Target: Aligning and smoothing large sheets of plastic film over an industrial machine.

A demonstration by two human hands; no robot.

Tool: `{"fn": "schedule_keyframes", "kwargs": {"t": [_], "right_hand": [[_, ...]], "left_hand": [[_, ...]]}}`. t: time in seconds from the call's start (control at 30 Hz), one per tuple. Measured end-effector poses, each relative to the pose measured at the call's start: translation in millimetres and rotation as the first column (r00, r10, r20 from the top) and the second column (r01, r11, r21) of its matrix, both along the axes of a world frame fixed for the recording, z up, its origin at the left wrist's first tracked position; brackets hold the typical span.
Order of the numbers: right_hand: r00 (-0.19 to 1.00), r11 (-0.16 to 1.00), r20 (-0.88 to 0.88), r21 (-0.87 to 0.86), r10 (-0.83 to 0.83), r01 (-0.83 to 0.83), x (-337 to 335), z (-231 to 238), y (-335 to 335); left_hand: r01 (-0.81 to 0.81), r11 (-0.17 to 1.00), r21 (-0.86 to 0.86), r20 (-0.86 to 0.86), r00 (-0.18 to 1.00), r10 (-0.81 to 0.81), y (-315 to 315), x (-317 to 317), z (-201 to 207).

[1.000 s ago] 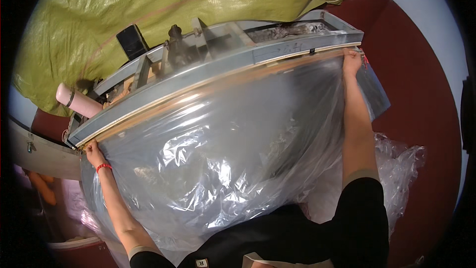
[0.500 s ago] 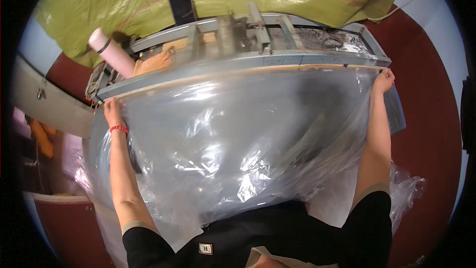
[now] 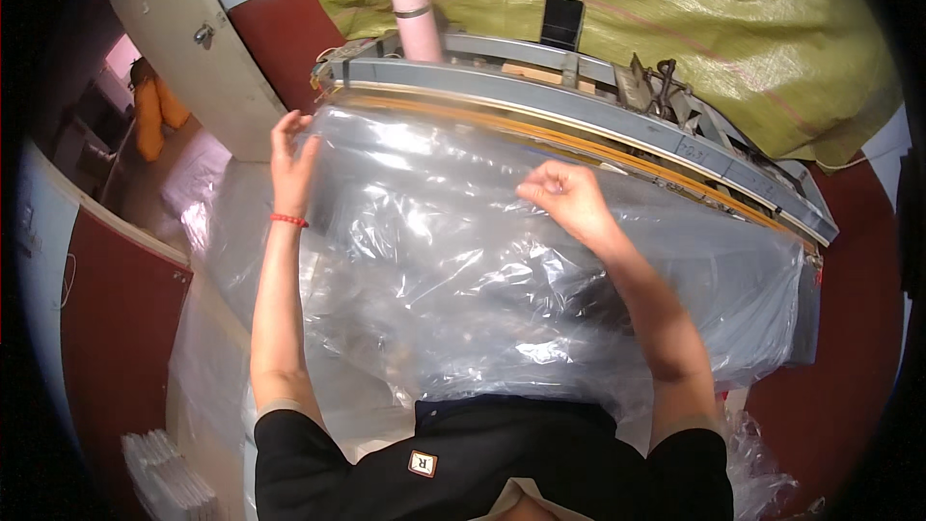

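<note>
A wide clear plastic sheet (image 3: 453, 260) is spread across the table in front of me, creased and shiny. Its far edge lies along a long grey metal frame (image 3: 540, 95) with a yellow-orange strip (image 3: 579, 143) on its near side. My left hand (image 3: 292, 169), a red bead bracelet on its wrist, is at the sheet's far left corner with thumb and fingers apart. Over the middle of the sheet is my right hand (image 3: 571, 201), its fingers curled in towards the thumb. Whether film is pinched there I cannot make out.
A pink bottle (image 3: 417, 24) and a dark phone (image 3: 561, 21) stand behind the frame, before a yellow-green woven cover (image 3: 675, 0). At left is a door (image 3: 207, 48) with a metal handle. Stacked clear plastic (image 3: 169, 478) lies low on the left.
My right hand has left the frame's right end and come in over the middle of the sheet. More of the yellow-orange strip shows below the frame. The view has turned left.
</note>
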State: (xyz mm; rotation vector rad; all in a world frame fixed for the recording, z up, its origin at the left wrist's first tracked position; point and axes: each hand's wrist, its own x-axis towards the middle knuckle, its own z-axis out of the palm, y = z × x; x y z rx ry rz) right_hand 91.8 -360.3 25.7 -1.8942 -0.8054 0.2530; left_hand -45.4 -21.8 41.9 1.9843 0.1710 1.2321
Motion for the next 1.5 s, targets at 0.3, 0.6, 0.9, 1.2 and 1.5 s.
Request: {"fn": "schedule_keyframes", "kwargs": {"t": [0.3,0.6,0.9,1.2,1.5], "right_hand": [[0.874,0.872,0.049,0.116,-0.483,0.475,38,-58,-160],[0.418,0.485,0.404,0.075,-0.813,0.871,54,-91,-454],[0.247,0.187,0.624,-0.162,-0.741,0.969,48,-106,-614],[0.202,-0.012,0.615,-0.325,-0.762,0.946,62,-110,-644],[0.101,-0.126,0.636,-0.302,-0.765,0.945,56,-82,-565]], "left_hand": [[0.469,0.771,0.43,-0.557,0.81,-0.182,-82,5,-36],[0.627,0.697,0.348,-0.723,0.653,-0.226,-157,-14,-41],[0.169,0.833,0.527,-0.788,0.465,0.404,-46,-10,-69],[0.422,0.873,-0.242,-0.577,0.661,-0.48,-195,-11,-30],[0.736,0.675,-0.053,-0.74,0.425,-0.521,-306,-46,-97]]}}
